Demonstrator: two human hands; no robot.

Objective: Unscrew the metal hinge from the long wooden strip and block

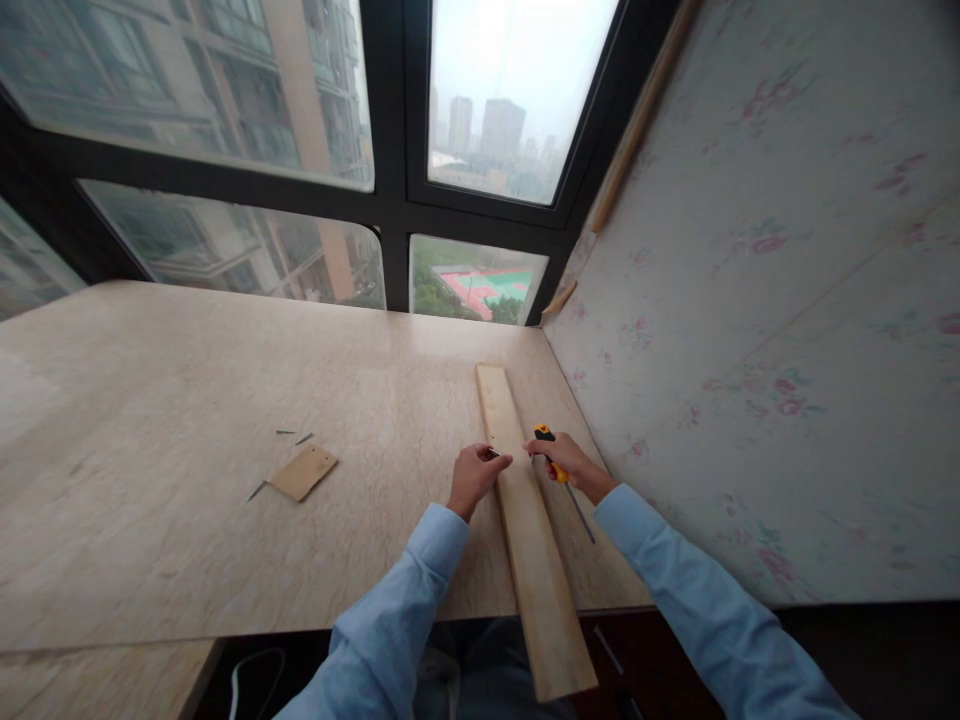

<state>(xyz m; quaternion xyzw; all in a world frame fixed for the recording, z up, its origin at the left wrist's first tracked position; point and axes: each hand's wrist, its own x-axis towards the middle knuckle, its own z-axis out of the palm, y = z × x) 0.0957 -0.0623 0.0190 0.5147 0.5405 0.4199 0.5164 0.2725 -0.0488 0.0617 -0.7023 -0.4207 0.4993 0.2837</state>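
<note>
A long pale wooden board (529, 530) lies lengthwise on the stone sill, its near end jutting past the front edge. Over the board's left edge, my left hand (474, 475) is closed in a pinch around something small and dark, too small to name. My right hand (574, 462), at the right edge, is wrapped round a screwdriver (561, 472) with a yellow and black handle. The screwdriver's shaft points back toward me and to the right. A tiny shiny piece shows at the right fingertips; I cannot tell what it is.
On the stone sill (187, 560) to the left lies a small brown rectangular piece (304, 472) with several thin, small pieces around it. Dark-framed windows (394, 150) stand behind the sill. A flower-papered wall (750, 350) bounds the right side.
</note>
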